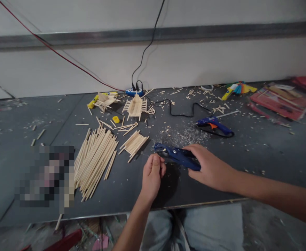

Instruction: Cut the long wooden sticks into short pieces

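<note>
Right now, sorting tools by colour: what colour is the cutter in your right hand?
The cutter is dark blue; head view.

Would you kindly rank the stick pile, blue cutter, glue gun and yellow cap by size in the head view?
1. stick pile
2. blue cutter and glue gun: about alike. The cutter is nearer and partly covered, so unranked.
3. yellow cap
</note>
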Action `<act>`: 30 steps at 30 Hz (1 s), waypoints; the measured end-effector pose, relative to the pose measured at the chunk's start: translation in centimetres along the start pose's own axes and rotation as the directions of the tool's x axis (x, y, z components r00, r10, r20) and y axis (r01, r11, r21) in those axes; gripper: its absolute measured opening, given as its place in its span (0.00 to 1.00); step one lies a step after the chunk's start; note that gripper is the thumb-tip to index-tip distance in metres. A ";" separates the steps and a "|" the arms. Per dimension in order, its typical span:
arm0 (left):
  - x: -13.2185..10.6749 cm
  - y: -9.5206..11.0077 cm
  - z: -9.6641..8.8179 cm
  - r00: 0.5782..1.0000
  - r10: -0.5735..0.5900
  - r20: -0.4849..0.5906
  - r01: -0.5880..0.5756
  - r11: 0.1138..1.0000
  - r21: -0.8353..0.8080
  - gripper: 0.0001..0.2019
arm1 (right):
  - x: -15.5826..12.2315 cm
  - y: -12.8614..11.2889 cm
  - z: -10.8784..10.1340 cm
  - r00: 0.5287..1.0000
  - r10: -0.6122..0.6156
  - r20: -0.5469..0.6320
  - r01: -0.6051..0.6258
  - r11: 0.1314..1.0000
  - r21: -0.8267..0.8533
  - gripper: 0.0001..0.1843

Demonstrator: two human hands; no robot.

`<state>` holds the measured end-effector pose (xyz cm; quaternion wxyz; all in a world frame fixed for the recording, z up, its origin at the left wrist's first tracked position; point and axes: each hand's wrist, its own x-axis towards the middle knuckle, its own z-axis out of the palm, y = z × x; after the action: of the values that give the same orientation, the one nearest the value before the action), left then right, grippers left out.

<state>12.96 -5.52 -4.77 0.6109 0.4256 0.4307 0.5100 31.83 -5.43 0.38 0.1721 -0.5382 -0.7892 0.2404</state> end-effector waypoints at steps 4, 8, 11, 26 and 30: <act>-0.1 0.1 0.0 1.000 0.000 0.011 0.000 0.999 0.040 0.14 | 0.1 -0.4 0.1 0.999 0.024 -0.022 -0.023 1.000 0.020 0.27; -0.1 0.1 0.0 1.000 0.003 0.003 -0.003 0.998 0.063 0.15 | 0.0 -0.6 0.0 0.999 0.033 -0.015 -0.033 0.999 0.033 0.26; -0.2 0.2 0.0 1.000 -0.003 0.000 0.003 0.998 0.065 0.15 | 0.0 -0.7 0.0 0.999 0.031 -0.014 -0.030 0.999 0.037 0.26; 0.1 0.2 -0.1 0.999 -0.031 0.013 0.031 0.999 0.026 0.15 | 0.6 -0.7 0.2 0.992 0.111 0.062 -0.116 0.990 0.084 0.18; 0.0 0.2 -0.2 0.999 -0.045 0.011 0.044 0.998 0.052 0.16 | 0.8 -0.7 -0.3 0.982 0.147 0.120 -0.158 0.983 0.088 0.13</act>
<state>12.74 -5.45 -4.62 0.6135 0.4349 0.4494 0.4822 31.15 -4.82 1.05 0.1341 -0.5737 -0.7413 0.3214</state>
